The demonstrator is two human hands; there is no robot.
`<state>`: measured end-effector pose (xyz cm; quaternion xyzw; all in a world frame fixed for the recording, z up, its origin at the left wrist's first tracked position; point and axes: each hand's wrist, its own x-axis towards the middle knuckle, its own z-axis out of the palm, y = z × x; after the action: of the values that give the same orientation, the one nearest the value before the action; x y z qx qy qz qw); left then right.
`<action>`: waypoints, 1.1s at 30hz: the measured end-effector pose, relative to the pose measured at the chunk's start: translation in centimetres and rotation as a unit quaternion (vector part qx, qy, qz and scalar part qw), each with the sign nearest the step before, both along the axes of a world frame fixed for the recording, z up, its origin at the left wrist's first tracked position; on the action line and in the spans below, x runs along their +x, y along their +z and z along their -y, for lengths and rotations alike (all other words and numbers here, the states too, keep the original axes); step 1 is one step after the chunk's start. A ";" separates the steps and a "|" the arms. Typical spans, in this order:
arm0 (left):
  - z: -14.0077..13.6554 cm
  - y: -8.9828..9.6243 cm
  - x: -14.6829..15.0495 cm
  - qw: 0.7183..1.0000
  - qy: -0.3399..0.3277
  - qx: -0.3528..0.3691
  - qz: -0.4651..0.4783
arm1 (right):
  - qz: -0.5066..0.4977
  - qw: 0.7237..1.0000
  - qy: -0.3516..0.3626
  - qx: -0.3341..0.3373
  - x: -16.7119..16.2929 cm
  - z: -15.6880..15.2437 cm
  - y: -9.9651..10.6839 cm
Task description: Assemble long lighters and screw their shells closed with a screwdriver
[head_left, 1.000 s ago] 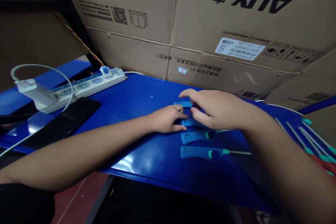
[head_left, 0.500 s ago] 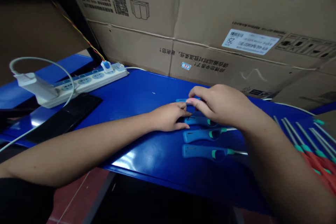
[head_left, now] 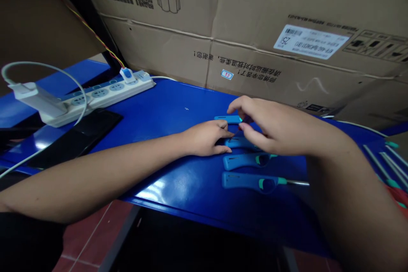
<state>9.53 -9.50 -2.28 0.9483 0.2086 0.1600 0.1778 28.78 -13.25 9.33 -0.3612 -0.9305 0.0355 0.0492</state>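
Several blue gas lighters with green triggers lie in a column on the blue table. My left hand (head_left: 208, 138) pinches the butt end of the second lighter from the back (head_left: 239, 142), thumb and forefinger at its sides. Over that lighter is my right hand (head_left: 255, 125), fingers curled round a small screwdriver (head_left: 241, 127) with a reddish handle, mostly hidden. Its thin shaft slants down to the lighter's slotted end. Behind lies another lighter (head_left: 225, 119), partly covered by my right hand. Two more, a nearer lighter (head_left: 239, 162) and the nearest lighter (head_left: 245, 180), lie untouched.
A large cardboard box (head_left: 178, 51) stands along the back. At left are a white power strip (head_left: 134, 85) with a plugged-in adapter (head_left: 38, 100) and a black flat object (head_left: 95, 131). Red lighters (head_left: 398, 195) with metal tubes lie at far right.
My right hand has opened its fingers a little and shifted slightly right, showing the reddish handle. My left hand stays on the same lighter. The camera view has tilted slightly.
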 end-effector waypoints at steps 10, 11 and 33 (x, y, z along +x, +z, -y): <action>0.0 0.1 0.0 1.000 -0.012 0.009 0.005 | -0.002 1.000 -0.001 0.002 0.5 0.0 0.0; 0.0 0.0 0.0 1.000 -0.013 0.009 0.004 | 0.012 0.999 -0.026 0.016 0.5 0.0 0.0; 0.2 0.2 0.0 0.999 0.000 -0.018 0.041 | 0.073 0.995 -0.065 0.025 0.8 -0.2 0.0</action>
<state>9.55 -9.70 -2.09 0.9376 0.2041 0.1950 0.2031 29.59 -13.10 9.32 -0.4215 -0.9066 -0.0171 -0.0074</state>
